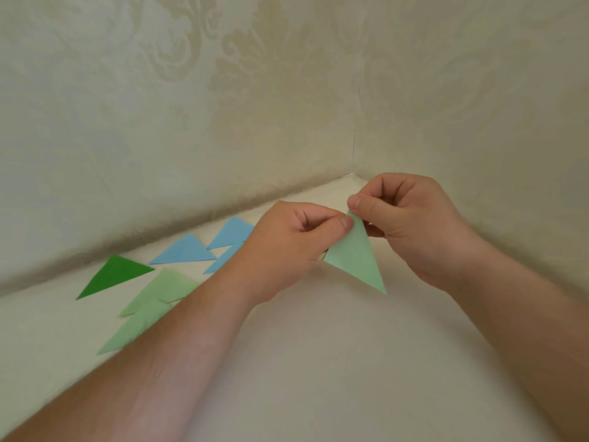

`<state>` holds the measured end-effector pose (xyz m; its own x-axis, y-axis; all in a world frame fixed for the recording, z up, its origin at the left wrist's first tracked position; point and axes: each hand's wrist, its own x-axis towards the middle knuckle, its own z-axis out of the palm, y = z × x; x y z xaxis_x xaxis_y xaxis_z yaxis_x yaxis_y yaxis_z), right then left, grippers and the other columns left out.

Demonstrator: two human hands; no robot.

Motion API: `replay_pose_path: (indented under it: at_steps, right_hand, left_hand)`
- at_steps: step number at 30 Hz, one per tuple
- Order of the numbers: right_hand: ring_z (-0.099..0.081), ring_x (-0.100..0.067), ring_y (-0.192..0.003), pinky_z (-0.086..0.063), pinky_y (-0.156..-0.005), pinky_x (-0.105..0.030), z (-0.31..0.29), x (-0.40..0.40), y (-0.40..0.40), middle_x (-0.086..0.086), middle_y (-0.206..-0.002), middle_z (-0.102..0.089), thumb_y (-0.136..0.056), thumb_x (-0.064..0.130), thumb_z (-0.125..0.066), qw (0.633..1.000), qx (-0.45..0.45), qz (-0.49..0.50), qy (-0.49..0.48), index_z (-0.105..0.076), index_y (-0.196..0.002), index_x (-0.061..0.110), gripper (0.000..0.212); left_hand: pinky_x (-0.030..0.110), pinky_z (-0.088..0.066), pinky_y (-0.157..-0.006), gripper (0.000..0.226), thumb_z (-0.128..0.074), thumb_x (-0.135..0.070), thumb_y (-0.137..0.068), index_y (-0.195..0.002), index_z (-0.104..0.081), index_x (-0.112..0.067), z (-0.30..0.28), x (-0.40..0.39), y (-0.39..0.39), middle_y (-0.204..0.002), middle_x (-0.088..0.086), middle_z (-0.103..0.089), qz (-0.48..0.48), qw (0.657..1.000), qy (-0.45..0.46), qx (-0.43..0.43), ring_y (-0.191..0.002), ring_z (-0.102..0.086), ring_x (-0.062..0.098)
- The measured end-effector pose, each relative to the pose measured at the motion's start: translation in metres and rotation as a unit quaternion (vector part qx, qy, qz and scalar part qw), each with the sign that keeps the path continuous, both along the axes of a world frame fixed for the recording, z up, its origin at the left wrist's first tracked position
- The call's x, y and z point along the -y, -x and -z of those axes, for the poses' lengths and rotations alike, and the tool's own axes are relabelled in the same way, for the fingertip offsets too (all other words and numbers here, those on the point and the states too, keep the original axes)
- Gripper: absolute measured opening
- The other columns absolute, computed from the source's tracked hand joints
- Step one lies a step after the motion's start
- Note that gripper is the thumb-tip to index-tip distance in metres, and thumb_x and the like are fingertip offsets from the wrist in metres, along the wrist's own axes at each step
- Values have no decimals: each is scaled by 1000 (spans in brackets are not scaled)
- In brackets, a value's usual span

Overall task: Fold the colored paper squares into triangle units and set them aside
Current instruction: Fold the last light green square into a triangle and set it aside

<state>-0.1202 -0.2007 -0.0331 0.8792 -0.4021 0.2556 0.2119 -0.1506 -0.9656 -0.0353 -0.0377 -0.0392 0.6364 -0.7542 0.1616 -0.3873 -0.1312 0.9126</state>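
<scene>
A light green paper triangle (355, 255) is held up above the white tabletop (318, 362), its long point hanging down to the right. My left hand (287, 247) pinches its upper left edge between thumb and fingers. My right hand (411, 218) pinches the top tip from the right. On the table to the left lie folded triangles: a dark green one (113, 274), two light green ones (153, 301) partly under my left forearm, and three blue ones (204, 247), partly hidden by my left hand.
Two patterned cream walls (223, 106) meet in a corner just behind my hands and close off the table at the back and right. Bare white tabletop lies between my forearms, toward the front.
</scene>
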Motion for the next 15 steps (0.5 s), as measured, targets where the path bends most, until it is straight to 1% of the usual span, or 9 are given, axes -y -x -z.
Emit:
replay_pose_path:
  at_steps: [2, 4, 6, 7, 9, 10, 12, 13, 15]
  right_hand:
    - [-60, -24, -71, -56, -70, -35, -2, 2, 0, -11, -72, -62, -95, 6, -68, 1000, 6, 22, -20, -64, -70, 10, 26]
    - [-62, -25, -74, -57, -70, -31, -3, 4, 0, -16, -78, -63, -96, 8, -67, 999, 5, 32, -28, -63, -69, 12, 27]
    - [-64, -24, -74, -57, -69, -31, -3, 4, 0, -16, -80, -64, -97, 9, -66, 999, -2, 35, -30, -62, -71, 10, 26]
    - [-64, -22, -73, -57, -68, -30, -3, 5, 0, -15, -79, -64, -97, 10, -65, 999, -3, 40, -34, -61, -72, 9, 25]
    - [-65, -18, -70, -56, -64, -27, -5, 6, 0, -9, -75, -65, -98, 9, -64, 998, 0, 48, -50, -59, -73, 8, 25]
    - [-65, -16, -68, -55, -62, -25, -6, 7, 1, -6, -72, -66, -98, 9, -64, 997, 0, 50, -60, -58, -73, 8, 26]
    - [-63, -13, -63, -53, -60, -24, -7, 9, 1, -2, -67, -65, -99, 10, -64, 996, -2, 53, -73, -59, -73, 9, 26]
    - [-63, -13, -62, -53, -59, -25, -8, 9, 1, -1, -67, -65, -99, 11, -64, 996, -3, 53, -77, -60, -74, 9, 25]
    - [-64, -14, -64, -54, -61, -27, -8, 9, 2, -2, -72, -68, -100, 16, -64, 996, -11, 35, -82, -65, -80, 10, 20]
  left_hand:
    - [56, -50, -75, 26, -62, -40, -99, -93, -82, -24, -2, -1, 2, -95, 19, -73, -4, 1000, -17, 18, -80, -62, 37]
    - [55, -52, -79, 27, -61, -37, -102, -89, -81, -26, -2, -1, 3, -87, 5, -76, -9, 999, -36, 28, -87, -66, 38]
    - [52, -54, -81, 29, -60, -37, -103, -86, -80, -25, -2, -2, 2, -83, -1, -77, -11, 998, -54, 35, -90, -68, 35]
    - [49, -54, -79, 29, -59, -36, -103, -86, -80, -24, -1, -2, 2, -82, -3, -77, -7, 997, -63, 40, -87, -70, 31]
    - [36, -52, -74, 29, -59, -33, -104, -87, -78, -19, -1, -2, 1, -80, -7, -77, 5, 996, -75, 50, -77, -70, 15]
    - [33, -51, -73, 29, -58, -33, -104, -88, -78, -19, -1, -2, 1, -81, -8, -77, 9, 996, -78, 52, -75, -69, 9]
    - [33, -52, -73, 29, -57, -33, -105, -86, -76, -19, -2, -3, 1, -80, -9, -76, 17, 995, -77, 54, -73, -67, 6]
    - [31, -51, -71, 31, -57, -34, -105, -85, -75, -19, -3, -3, 1, -78, -9, -75, 17, 996, -73, 56, -71, -65, 5]
    - [20, -43, -61, 34, -57, -34, -105, -82, -74, -15, -4, -4, 1, -75, -9, -73, 11, 996, -67, 55, -64, -60, 1]
